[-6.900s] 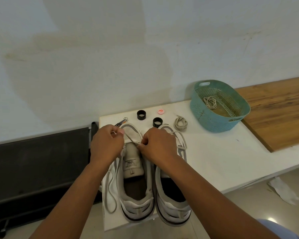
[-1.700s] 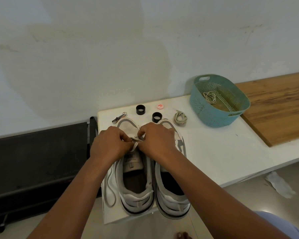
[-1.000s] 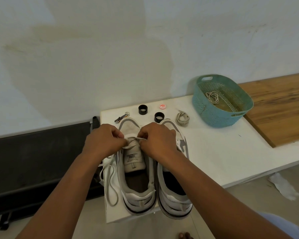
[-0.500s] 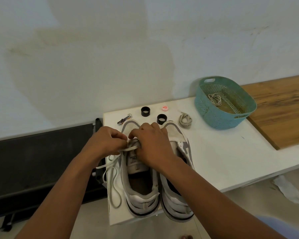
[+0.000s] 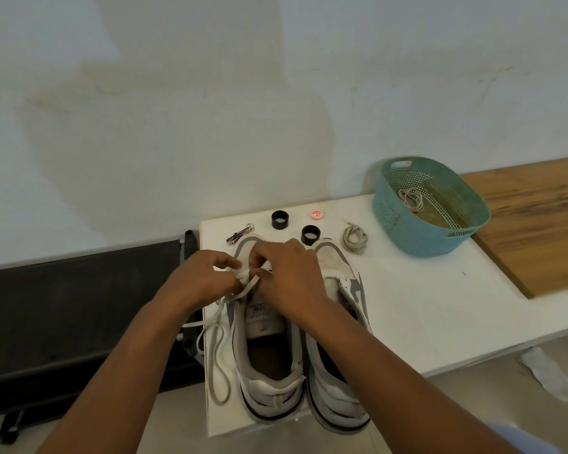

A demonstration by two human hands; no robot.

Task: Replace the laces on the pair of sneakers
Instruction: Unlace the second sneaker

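We have both hands over the front of the left sneaker point(image 5: 269, 348), which stands on the white counter point(image 5: 423, 306) with its heel toward us, touching the right sneaker point(image 5: 338, 322) beside it. Our left hand point(image 5: 200, 280) has its fingers curled and pinches the white lace point(image 5: 217, 348) just by the eyelets; our right hand point(image 5: 292, 276) has its fingers bent down onto the same spot, pinching the lace from the other side. The loose lace runs from our hands down the left flank of the sneaker and loops on the counter near its edge. Beyond the toes lie a nail clipper point(image 5: 240, 234), two black rings point(image 5: 279, 220), a small red and white disc point(image 5: 316, 214) and a coiled beige lace point(image 5: 354, 239). To the right stands a teal basket point(image 5: 417, 237) with another coiled lace point(image 5: 412, 198) inside, next to a wooden board point(image 5: 538, 224).
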